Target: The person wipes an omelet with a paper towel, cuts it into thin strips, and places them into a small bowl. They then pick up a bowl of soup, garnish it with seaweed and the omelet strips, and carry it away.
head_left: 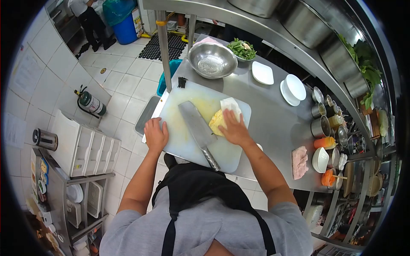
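Note:
My right hand (235, 130) lies flat with spread fingers over a white sheet like a paper towel (230, 103) and a flat, yellow, omelette-like piece of food (216, 122). The hand hides part of both. My left hand (156, 134) rests at the left edge of the white cutting board (230, 160), fingers out and holding nothing. Between my hands a cleaver (194, 123) lies on the board, its metal handle toward me. Yellow stains mark the board's surface. A small black piece (182, 82) sits near the board's far left corner.
Beyond the board stand a steel bowl (212, 59) and a bowl of leafy greens (242, 49). White dishes (262, 73), a pink cloth (300, 162) and several sauce containers (324, 143) are to the right. A steel shelf (239, 20) runs overhead. A person (89, 21) stands far left.

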A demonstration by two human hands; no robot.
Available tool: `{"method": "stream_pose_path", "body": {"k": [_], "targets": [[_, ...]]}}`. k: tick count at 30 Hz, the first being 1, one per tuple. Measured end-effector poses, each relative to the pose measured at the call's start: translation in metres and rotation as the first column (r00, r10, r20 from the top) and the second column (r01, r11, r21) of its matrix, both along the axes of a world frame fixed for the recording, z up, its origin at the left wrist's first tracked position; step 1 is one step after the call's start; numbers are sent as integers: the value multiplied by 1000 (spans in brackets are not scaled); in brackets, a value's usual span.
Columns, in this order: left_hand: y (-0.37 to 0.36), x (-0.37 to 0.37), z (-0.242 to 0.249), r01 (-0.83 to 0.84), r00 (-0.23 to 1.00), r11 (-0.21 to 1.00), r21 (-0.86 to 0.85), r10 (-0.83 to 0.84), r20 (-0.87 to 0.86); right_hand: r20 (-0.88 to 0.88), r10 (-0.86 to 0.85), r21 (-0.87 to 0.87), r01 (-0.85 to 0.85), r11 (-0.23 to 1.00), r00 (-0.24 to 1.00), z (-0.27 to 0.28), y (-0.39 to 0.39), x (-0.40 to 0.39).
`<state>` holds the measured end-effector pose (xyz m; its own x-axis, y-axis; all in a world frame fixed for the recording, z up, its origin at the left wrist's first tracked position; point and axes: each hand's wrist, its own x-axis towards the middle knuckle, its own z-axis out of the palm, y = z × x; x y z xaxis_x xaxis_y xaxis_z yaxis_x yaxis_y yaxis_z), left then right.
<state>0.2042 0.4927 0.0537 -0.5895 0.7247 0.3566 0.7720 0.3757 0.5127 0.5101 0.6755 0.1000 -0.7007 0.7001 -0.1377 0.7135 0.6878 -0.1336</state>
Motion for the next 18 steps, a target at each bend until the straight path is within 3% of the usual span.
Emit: {"method": "stream_pose_path", "body": {"k": [1, 5, 6, 10, 13, 14, 18], "targets": [[0, -1, 2, 6, 1000, 1000, 1, -6, 0, 39, 36, -12, -36, 999, 999, -9, -5, -2], [-5, -1, -2, 17, 1000, 1000, 6, -17, -20, -78, -23, -138, 12, 990, 997, 9, 14, -4], [-3, -2, 0, 17, 1000, 1000, 9, -17, -14, -88, 31, 20, -29, 999, 996, 15, 10, -7], [-1, -1, 3, 3, 1000, 1000, 1, -3, 8, 68, 114, -99, -107, 989, 991, 4, -1, -9], [-1, -2, 4, 26, 1000, 1000, 18, -26, 14, -6, 68, -82, -68, 994, 998, 19, 11, -12], [2, -4, 6, 22, 1000, 999, 25, -22, 15, -121, 47, 19, -45, 999, 992, 14, 9, -13], [-3, -3, 7, 8, 999, 999, 48, -10, 41, 7, 84, 16, -84, 996, 996, -15, 4, -6]]}}
